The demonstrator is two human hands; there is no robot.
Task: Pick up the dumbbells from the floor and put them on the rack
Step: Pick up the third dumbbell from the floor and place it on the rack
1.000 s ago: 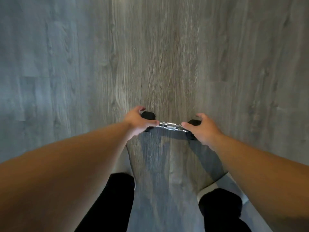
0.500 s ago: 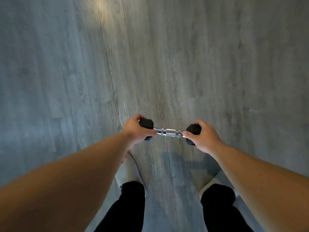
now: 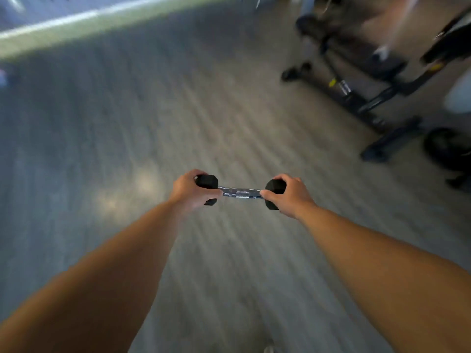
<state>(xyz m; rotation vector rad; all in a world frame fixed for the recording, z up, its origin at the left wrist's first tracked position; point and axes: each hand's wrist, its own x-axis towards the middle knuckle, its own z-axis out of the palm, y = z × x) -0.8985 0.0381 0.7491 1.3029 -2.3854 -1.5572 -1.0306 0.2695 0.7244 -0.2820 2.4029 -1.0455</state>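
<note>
Fingers (image 3: 274,178) of both hands now carry the black-headed, chrome-handled dumbbell (image 3: 240,192), lifted clear of the floor toward dark equipment (image 3: 362,80) beyond-right.

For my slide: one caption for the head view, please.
Both hands carry a dumbbell by its ends.

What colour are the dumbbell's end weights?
Black, on the dumbbell; clearest in the head view.

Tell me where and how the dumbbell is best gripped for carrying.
Grip the knurled metal handle of the dumbbell, coming from above. It lies level and bare between the black heads, which the left hand and right hand now cup; the bar probably gives a firmer wrap.
</note>
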